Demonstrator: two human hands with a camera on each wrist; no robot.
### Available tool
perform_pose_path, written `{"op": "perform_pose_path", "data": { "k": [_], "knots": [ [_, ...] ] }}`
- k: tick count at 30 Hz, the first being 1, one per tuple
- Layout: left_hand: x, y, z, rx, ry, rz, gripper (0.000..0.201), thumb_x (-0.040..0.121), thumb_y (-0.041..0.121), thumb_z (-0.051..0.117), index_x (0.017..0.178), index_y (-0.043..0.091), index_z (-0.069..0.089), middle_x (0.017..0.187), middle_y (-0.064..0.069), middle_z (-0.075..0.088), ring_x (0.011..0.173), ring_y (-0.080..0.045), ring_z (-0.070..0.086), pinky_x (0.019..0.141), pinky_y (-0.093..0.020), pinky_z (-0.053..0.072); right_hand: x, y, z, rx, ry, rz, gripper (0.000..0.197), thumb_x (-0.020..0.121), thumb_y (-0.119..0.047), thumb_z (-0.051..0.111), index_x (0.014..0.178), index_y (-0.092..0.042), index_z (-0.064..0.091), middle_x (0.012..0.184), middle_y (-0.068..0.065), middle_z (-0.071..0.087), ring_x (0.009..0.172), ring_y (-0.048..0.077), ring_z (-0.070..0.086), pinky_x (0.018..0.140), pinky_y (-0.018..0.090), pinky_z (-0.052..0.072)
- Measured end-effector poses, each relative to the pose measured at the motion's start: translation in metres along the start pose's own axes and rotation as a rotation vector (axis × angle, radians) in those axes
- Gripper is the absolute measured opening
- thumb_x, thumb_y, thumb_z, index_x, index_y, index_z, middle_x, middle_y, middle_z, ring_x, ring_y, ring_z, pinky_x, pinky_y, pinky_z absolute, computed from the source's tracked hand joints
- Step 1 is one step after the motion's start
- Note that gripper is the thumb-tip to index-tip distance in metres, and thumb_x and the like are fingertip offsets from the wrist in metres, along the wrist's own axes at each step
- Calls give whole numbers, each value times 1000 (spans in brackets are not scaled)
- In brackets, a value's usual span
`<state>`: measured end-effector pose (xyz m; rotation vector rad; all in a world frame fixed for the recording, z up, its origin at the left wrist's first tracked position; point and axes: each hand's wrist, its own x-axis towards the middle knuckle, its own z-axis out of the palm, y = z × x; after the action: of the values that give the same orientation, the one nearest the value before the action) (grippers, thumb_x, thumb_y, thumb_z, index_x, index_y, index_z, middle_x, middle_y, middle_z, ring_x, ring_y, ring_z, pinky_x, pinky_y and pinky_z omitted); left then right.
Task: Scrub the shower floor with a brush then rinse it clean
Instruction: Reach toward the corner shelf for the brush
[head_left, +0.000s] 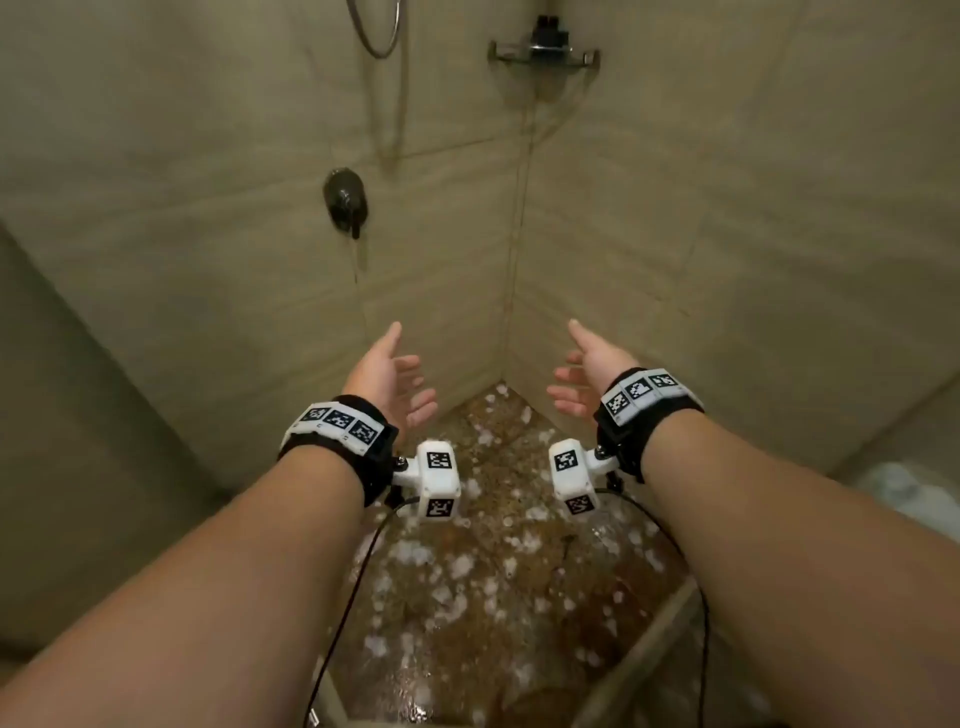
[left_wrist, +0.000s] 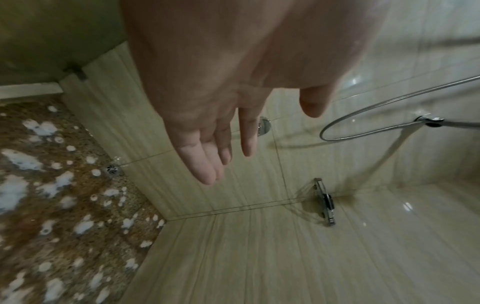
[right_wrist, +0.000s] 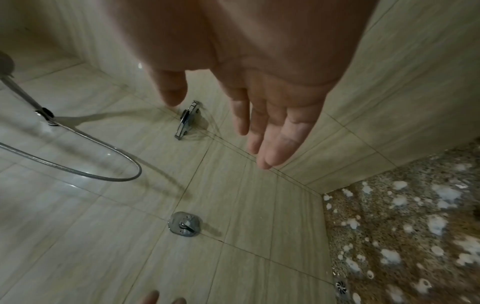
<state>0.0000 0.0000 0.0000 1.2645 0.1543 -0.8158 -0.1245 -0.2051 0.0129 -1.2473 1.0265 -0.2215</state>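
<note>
Both my left hand (head_left: 390, 375) and right hand (head_left: 586, 375) hang empty, fingers loose, over the wet brown speckled stone shower floor (head_left: 498, 571) dotted with white foam patches (head_left: 410, 553); no brush visible, slip risk, unrinsed suds.

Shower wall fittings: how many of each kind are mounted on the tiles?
Round chrome valve handle: 1
Chrome wire corner shelf: 1
Looped metal shower hose: 1
Total: 3
</note>
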Motion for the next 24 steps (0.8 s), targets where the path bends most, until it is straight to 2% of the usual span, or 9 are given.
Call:
{"op": "perform_pose_path", "data": {
  "k": [2,4,6,10,12,14,17,21,24],
  "knots": [
    [6,9,8,-4,-15,6,67,91,68,56,126,11,61,140,-17,51,119,-34,57,86,-43,57,3,-10,0,-10,-2,-13,71,96,-62,55,143,-10,51,112,8,62,89,26,67,63,34,53],
    [12,19,14,-30,-55,30,68,92,67,55,128,11,59,144,-18,49,124,-35,55,94,-45,54,7,-22,3,-9,-26,-35,70,97,-60,55,144,-9,50,121,11,61,93,28,65,62,34,51],
    [16,31,21,-42,-70,53,68,93,67,54,131,10,57,147,-18,47,128,-36,53,99,-47,51,11,-38,6,-20,-26,-59,72,96,-61,55,146,-9,49,124,11,60,91,28,66,62,34,51],
    [30,55,32,-55,-76,83,67,93,66,55,131,10,57,145,-19,48,127,-36,54,102,-49,50,26,-66,10,8,-18,-98,73,95,-62,56,146,-9,50,121,10,61,96,28,68,67,35,55],
    [39,69,40,-54,-75,99,66,93,66,56,129,10,59,141,-18,51,124,-36,55,100,-49,51,34,-78,13,12,-11,-110,71,96,-61,57,144,-9,52,123,10,63,97,28,68,64,35,53],
    [50,83,50,-46,-69,115,65,91,66,57,124,11,61,137,-17,53,119,-35,57,96,-49,53,44,-91,14,11,-1,-129,69,96,-60,58,141,-9,54,124,11,64,92,27,68,60,34,52],
    [75,105,69,-39,-84,132,64,91,66,57,124,11,61,134,-17,54,119,-35,56,96,-50,52,69,-114,12,28,19,-160,67,96,-60,58,138,-8,55,119,10,64,82,24,67,58,33,52],
    [120,141,99,-28,-139,151,62,93,63,58,123,10,61,130,-16,56,117,-35,57,95,-50,52,114,-158,13,68,46,-192,62,95,-60,59,129,-9,56,116,9,65,82,26,68,60,35,53],
    [168,175,117,-32,-155,146,60,93,62,58,121,9,62,128,-15,57,118,-36,56,100,-52,50,158,-199,25,68,73,-204,51,97,-59,56,120,-14,54,111,8,65,79,24,65,61,35,52]
  ]
}}
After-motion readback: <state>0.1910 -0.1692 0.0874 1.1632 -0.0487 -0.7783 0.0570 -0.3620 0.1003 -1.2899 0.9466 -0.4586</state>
